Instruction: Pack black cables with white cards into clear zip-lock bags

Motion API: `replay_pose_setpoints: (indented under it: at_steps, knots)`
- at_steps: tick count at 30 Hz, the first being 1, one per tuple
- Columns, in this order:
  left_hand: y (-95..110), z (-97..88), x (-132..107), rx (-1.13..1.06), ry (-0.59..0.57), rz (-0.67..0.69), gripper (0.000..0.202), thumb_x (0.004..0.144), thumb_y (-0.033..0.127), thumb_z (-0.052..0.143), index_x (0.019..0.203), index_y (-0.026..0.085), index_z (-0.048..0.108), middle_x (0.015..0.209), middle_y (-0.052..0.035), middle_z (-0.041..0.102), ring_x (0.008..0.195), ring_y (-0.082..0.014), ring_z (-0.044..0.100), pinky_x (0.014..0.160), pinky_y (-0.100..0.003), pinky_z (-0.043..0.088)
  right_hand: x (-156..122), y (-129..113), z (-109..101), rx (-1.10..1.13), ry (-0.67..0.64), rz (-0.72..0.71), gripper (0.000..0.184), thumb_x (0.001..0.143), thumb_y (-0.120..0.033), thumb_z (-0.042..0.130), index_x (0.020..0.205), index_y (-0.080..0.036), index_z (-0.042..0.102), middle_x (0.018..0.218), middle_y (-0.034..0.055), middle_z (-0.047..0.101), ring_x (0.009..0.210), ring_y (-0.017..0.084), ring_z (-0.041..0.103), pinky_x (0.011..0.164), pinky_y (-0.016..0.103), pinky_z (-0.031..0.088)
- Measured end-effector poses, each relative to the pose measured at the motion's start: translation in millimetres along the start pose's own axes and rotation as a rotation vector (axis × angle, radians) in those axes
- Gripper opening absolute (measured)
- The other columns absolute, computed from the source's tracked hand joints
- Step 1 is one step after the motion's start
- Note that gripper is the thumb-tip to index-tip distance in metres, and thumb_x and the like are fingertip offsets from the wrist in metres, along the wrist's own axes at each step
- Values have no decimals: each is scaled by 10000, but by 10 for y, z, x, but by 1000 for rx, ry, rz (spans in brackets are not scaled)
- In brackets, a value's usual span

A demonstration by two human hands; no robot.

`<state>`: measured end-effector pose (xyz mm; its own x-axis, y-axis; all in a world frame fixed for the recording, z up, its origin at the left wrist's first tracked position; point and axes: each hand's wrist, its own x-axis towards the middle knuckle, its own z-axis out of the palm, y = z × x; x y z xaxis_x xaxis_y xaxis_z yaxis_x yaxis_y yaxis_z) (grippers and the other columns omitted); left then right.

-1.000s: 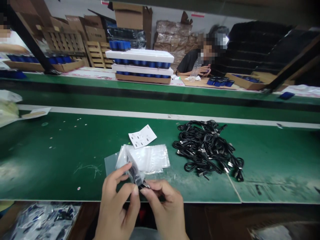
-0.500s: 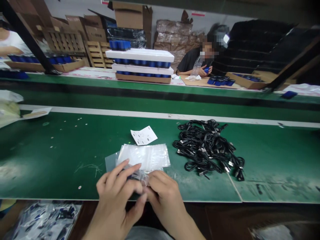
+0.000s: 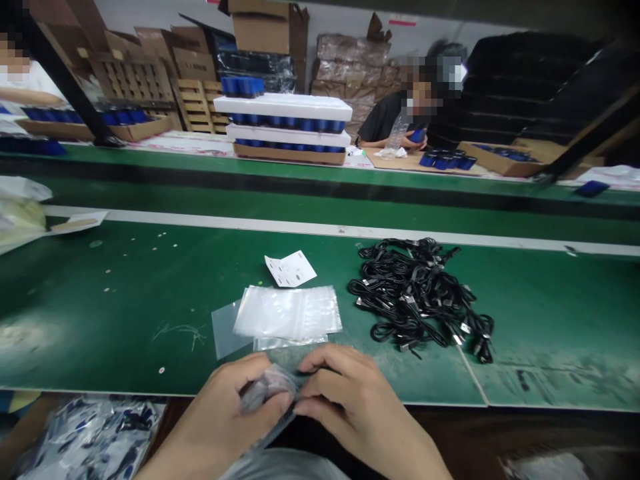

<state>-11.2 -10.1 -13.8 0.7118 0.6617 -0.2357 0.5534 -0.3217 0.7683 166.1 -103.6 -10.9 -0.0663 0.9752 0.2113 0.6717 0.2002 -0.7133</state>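
Clear plastic bag (image 3: pixel 270 387), crumpled, greyish, shiny; my left hand (image 3: pixel 227 407) grips it, my right hand (image 3: pixel 357 397) pinches its right edge.

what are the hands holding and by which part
A clear plastic bag: the left hand grips its bunched body, the right hand pinches its edge.
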Motion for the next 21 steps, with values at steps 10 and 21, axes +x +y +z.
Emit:
replay_pose_setpoints:
  at_steps: [10, 21]
  knots:
    - [-41, 104, -39, -300, 190, 9, 279, 863, 437, 488, 745, 212, 603, 624, 44, 520, 570, -113, 486, 536, -192, 410, -48, -58, 92, 329, 118, 181, 80, 858, -184, 576, 913, -218, 529, 863, -9, 606, 807, 135, 585, 730, 243, 440]
    - [21, 258, -93, -336, 556, -31, 234, 875, 430, 468, 822, 240, 594, 685, 46, 609, 618, -122, 536, 571, -208, 413, -5, -73, 261, 498, 315, 258, 52, 832, -221, 609, 870, -201, 638, 776, -4, 623, 705, 131, 583, 653, 225, 445]
